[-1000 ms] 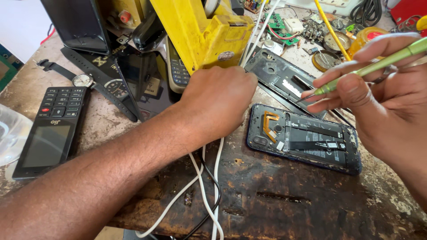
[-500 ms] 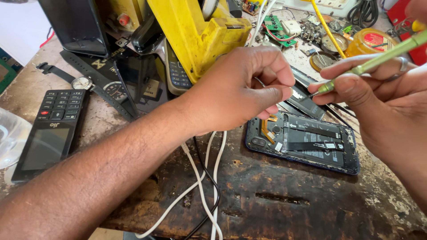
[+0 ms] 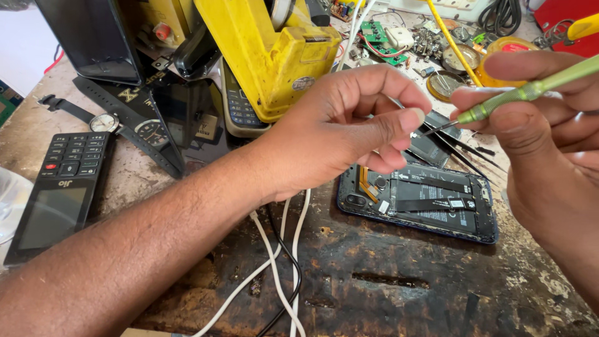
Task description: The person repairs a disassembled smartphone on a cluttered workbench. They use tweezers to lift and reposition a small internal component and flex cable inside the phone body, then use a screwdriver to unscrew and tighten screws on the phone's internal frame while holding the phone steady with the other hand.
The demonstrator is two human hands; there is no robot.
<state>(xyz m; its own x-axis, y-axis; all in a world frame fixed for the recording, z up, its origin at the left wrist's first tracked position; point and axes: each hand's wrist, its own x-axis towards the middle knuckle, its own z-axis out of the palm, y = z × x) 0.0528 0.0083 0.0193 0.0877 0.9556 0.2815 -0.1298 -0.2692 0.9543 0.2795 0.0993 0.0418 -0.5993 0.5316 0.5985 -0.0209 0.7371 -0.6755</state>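
Since the earlier frames the left hand (image 3: 349, 134) has lifted off the bench and risen toward the right hand (image 3: 536, 125), so both now meet in the air above the opened phone (image 3: 419, 201).

In the head view, the left hand's thumb and fingertips are drawn together right at the dark tip of the green screwdriver (image 3: 521, 93); whether something tiny sits between them I cannot tell. The right hand is closed around the screwdriver's shaft, holding it slanted with the tip pointing left toward the left fingers.

The opened phone lies flat on the worn workbench (image 3: 374, 287), just below both hands, its back already off and its battery, flat ribbon cables and orange flex exposed. A dark detached cover piece (image 3: 430, 150) rests just behind it. Judging by that, the opening is done, while the inner parts look still in place, so most of the inside work seems left.

White and black cables (image 3: 284, 268) run under the left forearm. A keypad phone (image 3: 59, 193) and a wristwatch (image 3: 103, 123) lie well to the left, beside a yellow tool body (image 3: 268, 56).
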